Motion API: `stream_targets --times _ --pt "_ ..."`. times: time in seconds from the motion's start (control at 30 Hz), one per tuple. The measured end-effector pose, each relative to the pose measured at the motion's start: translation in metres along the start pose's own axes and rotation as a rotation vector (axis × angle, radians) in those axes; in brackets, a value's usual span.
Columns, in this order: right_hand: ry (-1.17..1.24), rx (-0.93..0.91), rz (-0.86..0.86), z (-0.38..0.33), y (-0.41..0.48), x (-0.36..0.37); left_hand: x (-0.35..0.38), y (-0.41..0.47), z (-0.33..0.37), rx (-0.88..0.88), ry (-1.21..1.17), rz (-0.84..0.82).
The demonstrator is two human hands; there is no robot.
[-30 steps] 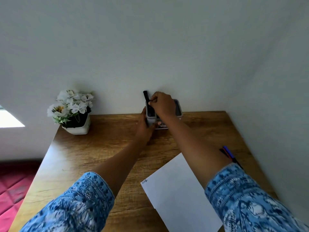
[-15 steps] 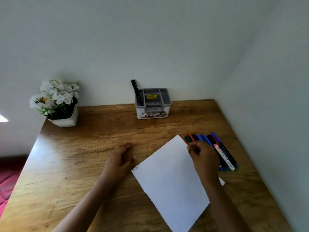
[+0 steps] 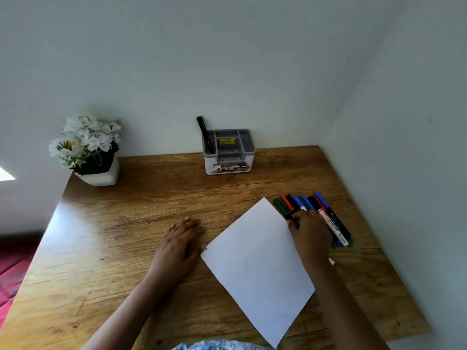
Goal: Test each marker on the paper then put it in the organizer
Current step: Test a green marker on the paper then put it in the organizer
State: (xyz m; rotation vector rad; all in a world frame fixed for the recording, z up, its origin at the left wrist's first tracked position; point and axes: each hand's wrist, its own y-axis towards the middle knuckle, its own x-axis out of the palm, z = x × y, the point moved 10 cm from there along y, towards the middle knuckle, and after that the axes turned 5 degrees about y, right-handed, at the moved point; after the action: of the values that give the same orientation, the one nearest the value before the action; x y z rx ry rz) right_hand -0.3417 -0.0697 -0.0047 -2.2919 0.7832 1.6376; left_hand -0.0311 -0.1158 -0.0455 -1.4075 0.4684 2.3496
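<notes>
A white sheet of paper lies slanted on the wooden desk, with a small ink scribble at its left corner. To its right lies a row of several markers in green, red, black and blue. My right hand is on the row's near end, its fingers curled around a black marker. My left hand rests flat on the desk beside the paper's left corner. At the back stands a grey and white organizer with one black marker upright in its left slot.
A white pot of white flowers stands at the desk's back left corner. Walls close off the desk at the back and on the right. The desk's left edge drops to a red floor covering.
Both hands came back from the organizer, leaving the black marker standing in it. The left hand settled beside the paper; the right hand went to the marker row and now curls around one.
</notes>
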Motion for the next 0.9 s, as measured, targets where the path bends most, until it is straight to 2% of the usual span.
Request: stream_targets --times 0.13,0.23,0.27,0.33,0.4,0.47,0.53,0.73,0.9 --pt "0.002 -0.059 0.01 -0.013 0.0 -0.006 -0.003 0.0 0.002 -0.003 -0.016 0.011" --pt "0.136 -0.228 0.086 -0.047 -0.011 -0.028 -0.003 0.0 0.002 -0.007 -0.034 -0.011" --pt "0.222 -0.281 0.058 -0.061 -0.019 -0.032 -0.005 0.0 0.002 -0.041 -0.089 -0.008" --pt "0.395 -0.323 -0.098 -0.087 -0.04 -0.03 -0.017 0.002 -0.002 -0.238 -0.362 0.015" --pt "0.502 -0.31 -0.251 -0.109 -0.061 -0.023 -0.025 0.002 0.001 -0.414 -0.772 0.062" --pt "0.555 -0.306 -0.331 -0.128 -0.078 -0.017 -0.037 0.006 0.018 -0.42 -1.083 0.111" --pt "0.6 -0.314 -0.355 -0.142 -0.085 -0.014 -0.038 0.009 0.036 -0.395 -1.358 0.092" --pt "0.602 -0.399 -0.342 -0.174 -0.088 -0.011 -0.035 0.017 0.038 -0.46 -1.667 0.124" --pt "0.583 -0.402 -0.369 -0.193 -0.082 -0.012 -0.039 0.027 0.024 -0.535 -1.767 0.169"
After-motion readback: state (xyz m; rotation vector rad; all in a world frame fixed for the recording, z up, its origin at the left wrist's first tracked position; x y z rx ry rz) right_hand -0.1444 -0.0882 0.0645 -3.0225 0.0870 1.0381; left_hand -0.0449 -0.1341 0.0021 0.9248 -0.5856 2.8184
